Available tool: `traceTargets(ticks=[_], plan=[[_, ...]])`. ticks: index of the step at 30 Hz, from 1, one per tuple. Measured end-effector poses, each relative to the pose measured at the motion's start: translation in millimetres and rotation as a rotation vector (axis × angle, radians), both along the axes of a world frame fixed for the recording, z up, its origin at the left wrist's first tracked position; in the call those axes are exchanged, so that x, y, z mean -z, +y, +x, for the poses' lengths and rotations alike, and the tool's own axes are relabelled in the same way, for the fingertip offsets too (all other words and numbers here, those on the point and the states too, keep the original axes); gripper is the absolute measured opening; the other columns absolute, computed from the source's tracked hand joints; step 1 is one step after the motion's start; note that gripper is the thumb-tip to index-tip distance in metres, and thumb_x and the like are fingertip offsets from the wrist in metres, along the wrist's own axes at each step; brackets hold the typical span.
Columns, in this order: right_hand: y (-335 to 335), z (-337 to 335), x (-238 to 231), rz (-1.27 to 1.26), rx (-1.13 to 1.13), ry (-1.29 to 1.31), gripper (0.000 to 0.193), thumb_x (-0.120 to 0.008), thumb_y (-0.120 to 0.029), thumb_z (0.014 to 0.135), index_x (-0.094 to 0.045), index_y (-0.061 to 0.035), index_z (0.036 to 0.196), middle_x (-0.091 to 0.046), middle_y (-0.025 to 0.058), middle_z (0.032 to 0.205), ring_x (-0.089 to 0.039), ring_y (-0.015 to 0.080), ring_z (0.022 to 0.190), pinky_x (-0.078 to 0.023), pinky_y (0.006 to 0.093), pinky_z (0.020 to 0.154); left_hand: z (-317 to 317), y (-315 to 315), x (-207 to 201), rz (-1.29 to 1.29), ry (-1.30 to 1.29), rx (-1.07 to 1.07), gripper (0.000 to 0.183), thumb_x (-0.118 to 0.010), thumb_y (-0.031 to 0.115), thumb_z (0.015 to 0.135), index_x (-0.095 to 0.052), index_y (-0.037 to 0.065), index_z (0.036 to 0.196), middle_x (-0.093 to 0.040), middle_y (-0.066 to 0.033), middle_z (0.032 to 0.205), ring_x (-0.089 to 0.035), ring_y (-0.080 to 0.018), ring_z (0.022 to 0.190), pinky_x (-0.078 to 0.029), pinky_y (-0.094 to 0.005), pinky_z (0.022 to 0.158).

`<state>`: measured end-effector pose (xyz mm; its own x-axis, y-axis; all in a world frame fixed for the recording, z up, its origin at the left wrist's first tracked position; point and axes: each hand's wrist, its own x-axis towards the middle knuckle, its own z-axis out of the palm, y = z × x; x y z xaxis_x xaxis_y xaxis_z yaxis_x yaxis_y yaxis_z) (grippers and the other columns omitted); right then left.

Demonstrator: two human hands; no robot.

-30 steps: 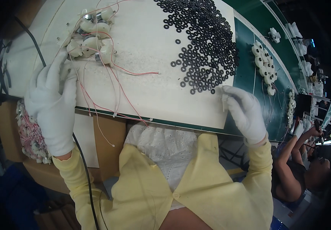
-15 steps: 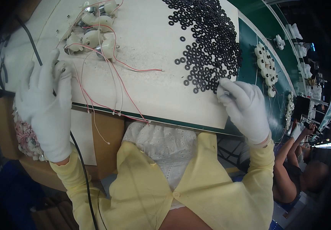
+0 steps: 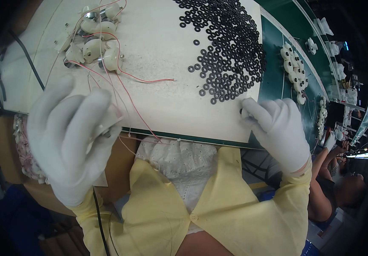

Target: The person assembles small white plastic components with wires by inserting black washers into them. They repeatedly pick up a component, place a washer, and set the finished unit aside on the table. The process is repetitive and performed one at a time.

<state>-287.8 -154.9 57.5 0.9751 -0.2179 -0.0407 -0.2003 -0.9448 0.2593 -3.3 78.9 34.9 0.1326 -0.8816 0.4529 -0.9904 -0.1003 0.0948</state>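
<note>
The right hand (image 3: pixel 279 128), in a white cotton glove, sits at the near edge of the pale work board (image 3: pixel 167 98), fingertips pointing left and up toward the heap of small black rubber rings (image 3: pixel 228 47). The fingers are curled close together, index and thumb pinched; a dark speck shows at the fingertips, probably a single ring, though at this size I cannot be sure. The stragglers of the heap lie just beyond those fingertips, up and a little left, so this hand is much the nearer one to the rings.

The left hand (image 3: pixel 71 136), gloved the same, is raised off the board at its near left corner, fingers loosely bent around a small white plastic motor casing (image 3: pixel 107 126), which peeks out at the thumb side. Thin red and white wires (image 3: pixel 135 109) trail from it up across the board to the cluster of small white motors with metal ends (image 3: pixel 94 40) at the far left. That casing's exposed end faces right, toward the other hand; the two hands are well apart, with bare board between them. A green conveyor strip (image 3: pixel 277 77) runs along the right side, carrying white gear-like parts (image 3: pixel 294 68).
</note>
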Motion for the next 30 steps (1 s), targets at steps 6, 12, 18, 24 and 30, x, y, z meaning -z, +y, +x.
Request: traceTargets(ticks=[6, 12, 18, 24, 30], plan=[[1, 3, -5, 0.000, -0.010, 0.071, 0.026, -0.073, -0.026, 0.088, -0.066, -0.0122, 0.110, -0.052, 0.0006, 0.074, -0.054, 0.0202, 0.068, -0.042, 0.0350, 0.068, 0, -16, 19, 0.107, -0.006, 0.075, 0.056, -0.082, 0.014, 0.072, -0.068, 0.008, 0.125, -0.066, -0.0103, 0.109, -0.063, -0.0368, 0.112, -0.050, -0.0481, 0.094], [-3, 3, -1, -0.136, -0.078, 0.121, 0.021, -0.067, -0.028, 0.092, -0.065, -0.0115, 0.106, -0.048, -0.0006, 0.072, -0.051, 0.0173, 0.067, -0.040, 0.0335, 0.065, 1, -25, 35, 0.094, 0.051, 0.106, 0.053, -0.081, 0.011, 0.076, -0.066, 0.008, 0.127, -0.065, -0.0098, 0.110, -0.062, -0.0357, 0.114, -0.049, -0.0476, 0.096], [-2, 4, -3, -0.178, -0.094, 0.142, 0.019, -0.065, -0.027, 0.093, -0.065, -0.0118, 0.104, -0.047, -0.0018, 0.072, -0.048, 0.0162, 0.067, -0.041, 0.0322, 0.064, 1, -24, 38, 0.101, 0.066, 0.097, 0.054, -0.081, 0.010, 0.077, -0.066, 0.008, 0.129, -0.064, -0.0106, 0.114, -0.061, -0.0365, 0.118, -0.048, -0.0479, 0.099], [1, 6, -2, -0.124, -0.077, 0.206, 0.020, -0.067, -0.025, 0.091, -0.065, -0.0096, 0.103, -0.050, -0.0004, 0.071, -0.049, 0.0175, 0.064, -0.042, 0.0334, 0.061, -1, -29, 39, 0.015, 0.035, 0.100, 0.053, -0.083, 0.018, 0.073, -0.068, 0.012, 0.123, -0.062, -0.0070, 0.105, -0.062, -0.0324, 0.108, -0.050, -0.0460, 0.088], [-10, 3, 6, 0.165, -0.086, -0.014, 0.023, -0.071, -0.030, 0.090, -0.066, -0.0097, 0.098, -0.058, 0.0032, 0.068, -0.059, 0.0246, 0.062, -0.045, 0.0385, 0.059, 1, -29, 43, -0.032, 0.039, 0.139, 0.051, -0.083, 0.018, 0.076, -0.067, 0.011, 0.124, -0.062, -0.0079, 0.105, -0.062, -0.0332, 0.106, -0.049, -0.0469, 0.086]])
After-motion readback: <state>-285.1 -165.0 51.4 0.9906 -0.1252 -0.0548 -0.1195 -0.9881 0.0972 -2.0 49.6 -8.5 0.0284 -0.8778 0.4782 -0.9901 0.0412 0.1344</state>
